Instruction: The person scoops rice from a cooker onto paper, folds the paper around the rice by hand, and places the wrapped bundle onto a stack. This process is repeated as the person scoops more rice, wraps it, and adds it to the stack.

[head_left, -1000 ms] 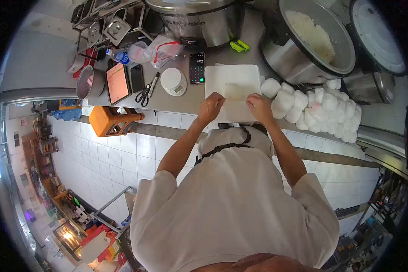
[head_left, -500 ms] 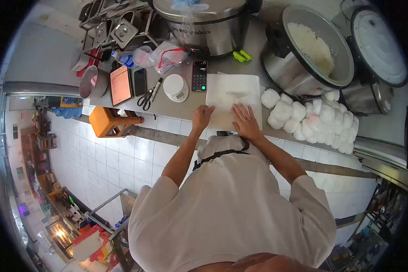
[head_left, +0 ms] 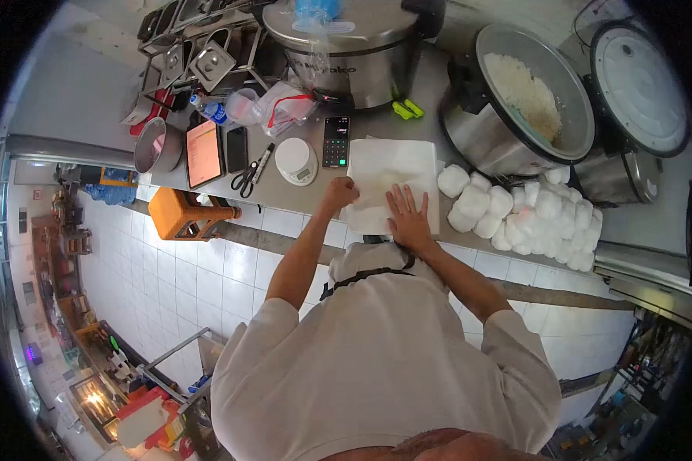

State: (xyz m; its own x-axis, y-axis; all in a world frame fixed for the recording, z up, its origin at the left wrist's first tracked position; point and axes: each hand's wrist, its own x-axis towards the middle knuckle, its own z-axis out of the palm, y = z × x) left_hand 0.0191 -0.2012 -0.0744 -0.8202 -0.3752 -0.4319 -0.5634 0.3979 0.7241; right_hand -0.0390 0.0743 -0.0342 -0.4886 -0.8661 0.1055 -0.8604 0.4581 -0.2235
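A stack of white paper sheets [head_left: 384, 157] lies at the counter's front edge, with a faint yellowish patch near its middle. My right hand [head_left: 409, 219] rests flat on the lower right part of the paper, fingers spread. At the left edge of the sheets, my left hand [head_left: 340, 194] is closed with its fingers curled; whether the paper's edge is pinched in it is hidden. Above my left hand lies a phone [head_left: 336, 142] showing a calculator screen. A white kitchen scale [head_left: 295, 160] sits just left of that phone.
Several white wrapped bundles [head_left: 546, 211] are piled on the right, below an open cooker of rice [head_left: 523, 96]. A closed steel cooker [head_left: 346, 69] stands behind. Scissors [head_left: 245, 180], a marker [head_left: 265, 157] and a tablet [head_left: 204, 154] lie left. An orange stool [head_left: 184, 213] stands below.
My left hand has moved slightly farther up the paper's left edge and its fingers have curled in. My right hand stays on the paper, fingers more spread. The whole view has shifted slightly.
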